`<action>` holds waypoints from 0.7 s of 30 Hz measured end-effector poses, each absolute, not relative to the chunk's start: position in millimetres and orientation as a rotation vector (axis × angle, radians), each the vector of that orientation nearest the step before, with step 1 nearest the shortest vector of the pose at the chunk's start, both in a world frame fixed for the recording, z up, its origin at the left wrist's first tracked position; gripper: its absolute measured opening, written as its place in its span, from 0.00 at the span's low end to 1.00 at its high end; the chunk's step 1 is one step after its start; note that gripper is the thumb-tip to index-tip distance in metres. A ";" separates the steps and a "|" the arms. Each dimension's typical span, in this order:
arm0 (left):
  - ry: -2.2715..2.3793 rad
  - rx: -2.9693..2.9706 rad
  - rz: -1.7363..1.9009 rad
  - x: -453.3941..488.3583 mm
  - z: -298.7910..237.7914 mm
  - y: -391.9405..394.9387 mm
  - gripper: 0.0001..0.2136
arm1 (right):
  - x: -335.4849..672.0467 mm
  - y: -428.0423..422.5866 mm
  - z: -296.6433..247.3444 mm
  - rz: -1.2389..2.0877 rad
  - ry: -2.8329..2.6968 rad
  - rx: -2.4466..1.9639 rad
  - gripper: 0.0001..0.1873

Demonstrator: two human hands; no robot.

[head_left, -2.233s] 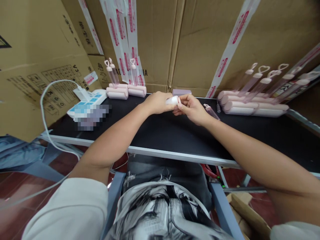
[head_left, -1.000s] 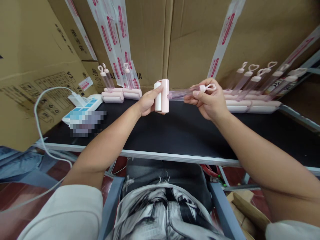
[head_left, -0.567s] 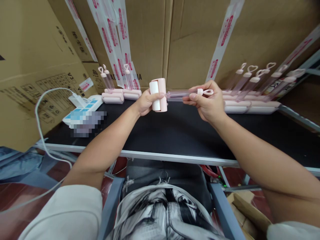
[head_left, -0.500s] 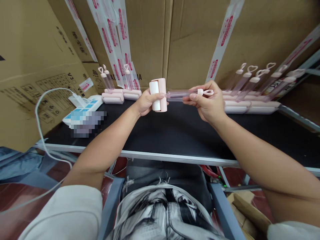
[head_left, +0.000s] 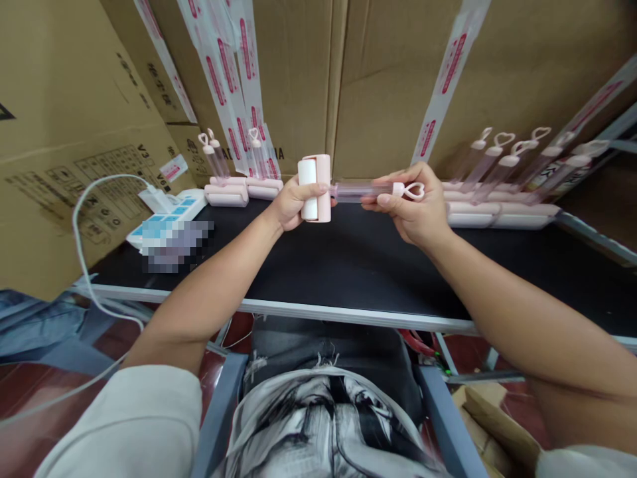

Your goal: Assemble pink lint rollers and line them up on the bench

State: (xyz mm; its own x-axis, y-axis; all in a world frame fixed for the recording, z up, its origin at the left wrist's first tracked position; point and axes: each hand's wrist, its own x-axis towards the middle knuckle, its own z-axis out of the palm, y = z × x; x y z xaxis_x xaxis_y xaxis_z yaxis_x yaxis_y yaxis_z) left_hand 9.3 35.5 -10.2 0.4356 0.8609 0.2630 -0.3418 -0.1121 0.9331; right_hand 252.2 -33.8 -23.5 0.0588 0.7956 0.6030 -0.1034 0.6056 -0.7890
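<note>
A lint roller with a white roll in a pink cover (head_left: pixel 323 189) is held up over the table, sideways to me. My left hand (head_left: pixel 292 202) is closed around its head, with the thumb across the front. The clear pinkish handle (head_left: pixel 355 191) points right from the head and ends in a pink cap with a heart-shaped loop (head_left: pixel 414 192). My right hand (head_left: pixel 413 202) pinches this handle near the cap between thumb and fingers. Handle and head meet at the cover's right side; whether they are fully joined I cannot tell.
Several similar lint rollers (head_left: pixel 527 211) stand handle-up at the right back, and a few more (head_left: pixel 226 192) at the left back. A white power strip (head_left: pixel 174 211) with a cable lies left on the black table (head_left: pixel 348 265). Cardboard (head_left: pixel 388 86) walls the back.
The handle has turned about its long axis, so its heart loop now faces me more openly. Both hands stay in nearly the same place.
</note>
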 end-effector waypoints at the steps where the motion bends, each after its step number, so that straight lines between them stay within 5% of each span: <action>1: 0.524 1.307 1.094 9.4 -10.2 35.6 0.30 | 253.0 -33.0 -24.3 0.747 -1.360 -0.621 0.34; 21: 0.534 1.300 1.083 15.6 -13.8 30.5 0.25 | 235.0 -38.2 -26.3 0.831 -1.243 -0.736 0.34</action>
State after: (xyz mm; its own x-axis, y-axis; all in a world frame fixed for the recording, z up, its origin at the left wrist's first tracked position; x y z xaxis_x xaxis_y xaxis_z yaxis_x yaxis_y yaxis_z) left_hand 15.6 30.5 -13.8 0.4436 0.8627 0.2427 -0.3326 -0.0930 0.9385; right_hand 235.0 -38.2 -26.3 0.1182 0.8571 0.5014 -0.1355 0.5142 -0.8469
